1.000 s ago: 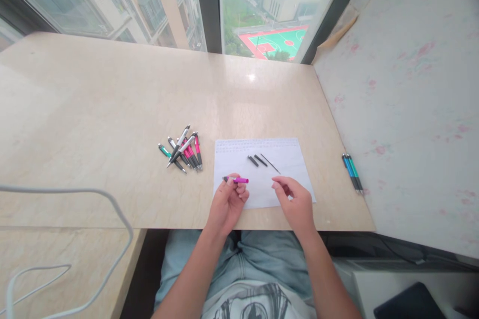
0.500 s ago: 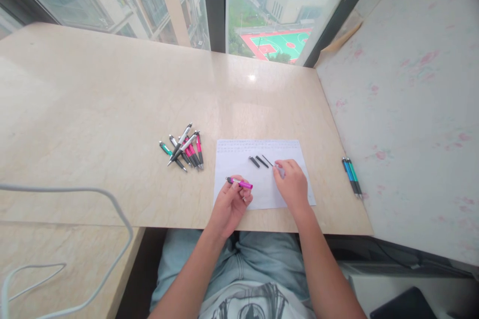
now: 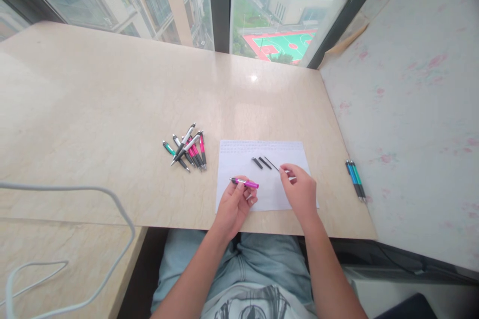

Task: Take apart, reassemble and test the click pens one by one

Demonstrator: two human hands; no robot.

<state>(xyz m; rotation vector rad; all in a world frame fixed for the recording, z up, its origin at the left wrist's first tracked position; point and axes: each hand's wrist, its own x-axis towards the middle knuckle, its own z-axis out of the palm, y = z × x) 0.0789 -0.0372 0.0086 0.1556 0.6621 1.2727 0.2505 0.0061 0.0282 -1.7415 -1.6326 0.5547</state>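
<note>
Closing on the near end of the thin black rod (image 3: pixel 271 163), the right hand (image 3: pixel 301 190) now has it in a fingertip pinch where a second ago it hung just short, though from my end I can't tell whether the rod has left the paper (image 3: pixel 273 198). I see the left hand (image 3: pixel 232 205) keeping its grip around the magenta pen barrel (image 3: pixel 252 184) above the paper's left part. That puts one pen part in each hand, while two short black pieces (image 3: pixel 257 163) lie loose beside the rod.
</note>
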